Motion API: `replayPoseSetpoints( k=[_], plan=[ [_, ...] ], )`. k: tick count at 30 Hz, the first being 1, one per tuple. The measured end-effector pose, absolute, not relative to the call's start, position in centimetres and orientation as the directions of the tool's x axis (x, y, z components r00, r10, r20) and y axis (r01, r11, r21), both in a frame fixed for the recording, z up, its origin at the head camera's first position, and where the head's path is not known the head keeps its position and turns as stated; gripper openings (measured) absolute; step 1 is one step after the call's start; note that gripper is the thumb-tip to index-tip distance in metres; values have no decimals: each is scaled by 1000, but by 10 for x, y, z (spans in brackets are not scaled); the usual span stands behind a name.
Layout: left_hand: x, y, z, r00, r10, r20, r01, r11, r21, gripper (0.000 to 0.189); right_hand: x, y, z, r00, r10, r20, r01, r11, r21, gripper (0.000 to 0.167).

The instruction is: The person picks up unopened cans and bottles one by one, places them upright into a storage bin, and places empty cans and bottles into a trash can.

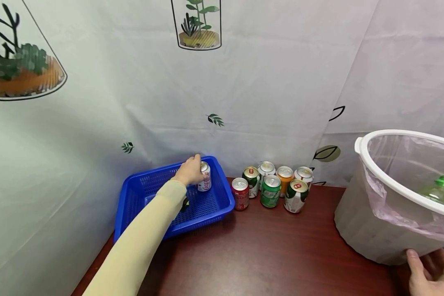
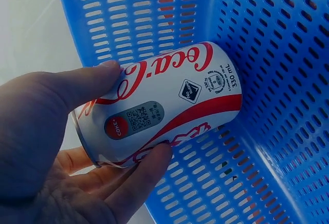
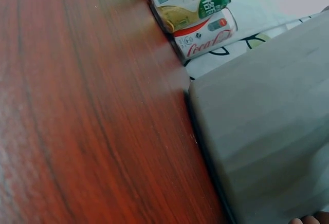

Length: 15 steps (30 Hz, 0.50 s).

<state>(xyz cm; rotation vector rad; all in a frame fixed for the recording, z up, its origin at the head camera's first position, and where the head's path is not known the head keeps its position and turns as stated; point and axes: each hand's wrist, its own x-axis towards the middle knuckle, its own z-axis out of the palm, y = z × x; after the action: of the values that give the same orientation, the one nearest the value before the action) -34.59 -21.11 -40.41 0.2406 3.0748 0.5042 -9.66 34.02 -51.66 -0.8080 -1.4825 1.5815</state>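
Note:
My left hand grips a white and red cola can upright inside the blue mesh basket. In the left wrist view the thumb and fingers wrap the cola can, its base against the blue basket's wall. My right hand rests relaxed on the table by the base of the grey bin, holding nothing. Only a fingertip shows in the right wrist view, beside the grey bin.
Several drink cans stand in a cluster on the dark red table between basket and bin. The bin has a white rim, a pink liner and a green bottle inside. A printed curtain hangs behind. Cans show in the right wrist view.

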Motion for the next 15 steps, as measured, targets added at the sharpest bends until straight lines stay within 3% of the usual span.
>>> replayPoseSetpoints(
  k=[7,15],
  plan=[
    [-340,-210,-401,-988,150,27,152,955,255,83,-98,344,-520,-482,873,75,-154,-1,-988,64],
    [-325,-193,-386,-961,230,154,255,951,172,73,-97,344,-520,-479,874,79,-155,4,-988,64]
  ],
)
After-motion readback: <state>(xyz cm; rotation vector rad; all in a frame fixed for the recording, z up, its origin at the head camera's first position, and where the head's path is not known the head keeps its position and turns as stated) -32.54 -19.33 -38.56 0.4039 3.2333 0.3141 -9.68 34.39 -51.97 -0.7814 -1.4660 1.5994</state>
